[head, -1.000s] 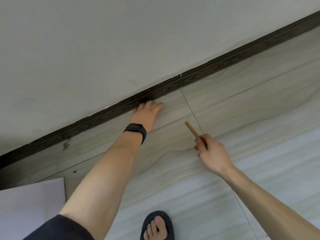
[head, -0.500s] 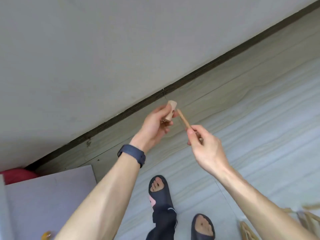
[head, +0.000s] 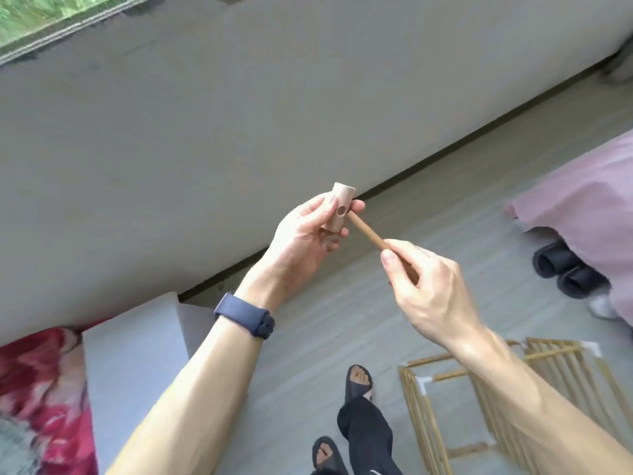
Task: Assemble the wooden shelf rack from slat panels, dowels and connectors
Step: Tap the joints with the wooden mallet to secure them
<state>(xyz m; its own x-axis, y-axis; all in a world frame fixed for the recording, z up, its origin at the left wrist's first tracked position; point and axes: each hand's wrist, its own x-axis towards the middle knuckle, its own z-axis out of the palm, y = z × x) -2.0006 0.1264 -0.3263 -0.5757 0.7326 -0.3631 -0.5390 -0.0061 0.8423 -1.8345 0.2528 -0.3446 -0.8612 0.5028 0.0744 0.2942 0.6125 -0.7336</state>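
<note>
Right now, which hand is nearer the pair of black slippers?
Right. The right hand is up and left of the pair of black slippers; the left hand is farther left.

A pale wooden connector (head: 342,196) is held near upright, side hole showing. A slim dowel (head: 368,233) slants, tip meeting its edge.

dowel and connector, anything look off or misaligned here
Slightly. The dowel in the right hand meets the connector held by the left hand beside its visible hole, not in it. Nothing looks damaged.
</note>
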